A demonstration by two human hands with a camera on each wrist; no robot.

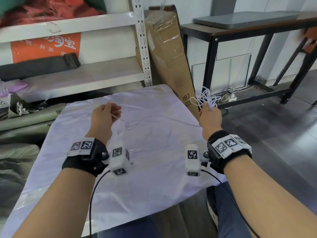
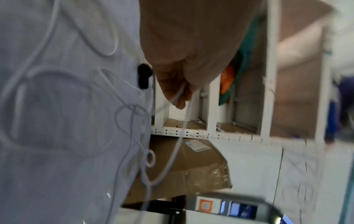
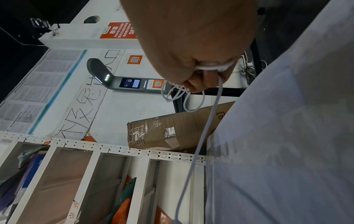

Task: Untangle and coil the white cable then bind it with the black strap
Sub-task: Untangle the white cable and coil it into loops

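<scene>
A bunch of loops of the white cable [image 1: 206, 97] is gripped in the right hand [image 1: 210, 117], which is raised at the far right edge of the white sheet [image 1: 154, 177]; the fingers are curled round the loops, which stick out beyond the fist. From that fist a single strand is led leftward across the sheet to the left hand [image 1: 105, 115], which is held above the far left part of the sheet. The strand is pinched there between the thumb and curled fingers [image 2: 180, 100]. More slack cable is seen lying in loose loops on the sheet between and nearer than the two hands. In the left wrist view a small black piece [image 2: 143, 77] is seen on the sheet just beside the left hand; whether it is the black strap cannot be told.

Beyond the sheet on the left, a white metal shelf rack [image 1: 142, 48] is stood, with an orange sign [image 1: 46, 47] and dark bundles on its boards. A tall cardboard box [image 1: 168, 57] wrapped in tape is leaned between the rack and the right hand, close behind the held loops. Farther right, a dark table [image 1: 240, 31] is stood on a dark floor, with a flat grey slab on top.
</scene>
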